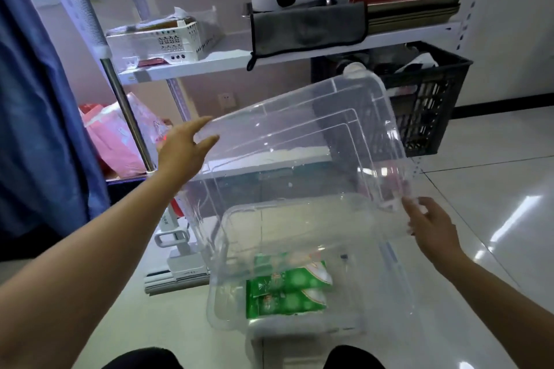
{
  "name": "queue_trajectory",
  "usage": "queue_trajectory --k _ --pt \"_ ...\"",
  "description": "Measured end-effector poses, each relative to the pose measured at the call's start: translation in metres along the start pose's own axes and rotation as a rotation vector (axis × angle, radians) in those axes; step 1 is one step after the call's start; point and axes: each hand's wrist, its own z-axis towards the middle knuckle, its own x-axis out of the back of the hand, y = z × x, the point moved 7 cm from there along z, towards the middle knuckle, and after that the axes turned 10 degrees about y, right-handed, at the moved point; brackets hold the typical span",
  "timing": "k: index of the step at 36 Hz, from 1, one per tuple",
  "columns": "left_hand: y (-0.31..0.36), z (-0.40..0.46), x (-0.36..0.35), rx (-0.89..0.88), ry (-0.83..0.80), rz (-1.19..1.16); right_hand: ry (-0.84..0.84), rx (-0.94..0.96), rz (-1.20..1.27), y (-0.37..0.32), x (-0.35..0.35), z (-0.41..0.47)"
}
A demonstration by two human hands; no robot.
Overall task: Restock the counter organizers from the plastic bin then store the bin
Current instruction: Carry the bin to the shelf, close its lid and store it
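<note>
A clear, hard plastic bin (302, 165) with rounded corners and moulded ridges is held up in the air in front of the white metal shelving unit (209, 61), tipped so that its flat bottom faces up and away towards the shelves while its open mouth faces down and towards the person. Its long axis runs from the near rim low in the middle up to its far end, close to the black slotted plastic crate (425, 105). The walls are glossy and see-through.

The left hand (184, 148) lies against the left upper edge of the bin with fingers stretched out straight and thumb apart, a spread grip that presses rather than wraps. The right hand (430, 225) meets the bin's right side near its rim, fingers loosely extended along the plastic; whether the fingertips hook the rim I cannot tell.

Seen through the bin, green patterned packets (287, 290) lie below it. Above the bin, on the shelf, a grey cloth with dark edging (308, 28) hangs over the front lip, and left of the cloth sits a white perforated plastic basket (165, 42). Left of the bin, pink plastic bags (117, 135) slump behind a shiny steel pole (127, 111)
</note>
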Motion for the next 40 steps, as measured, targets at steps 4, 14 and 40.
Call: queue_trajectory --k 4,14,40 --pt "-0.022 -0.044 -0.066 0.011 -0.227 0.167 -0.031 -0.041 -0.327 0.058 0.001 -0.017" --pt "-0.019 -0.092 -0.159 -0.187 -0.298 0.230 -0.052 -0.121 -0.848 0.109 -0.014 -0.055" --pt "-0.075 -0.253 -0.214 -0.200 -0.602 0.337 -0.388 0.473 -0.936 0.080 -0.166 -0.071"
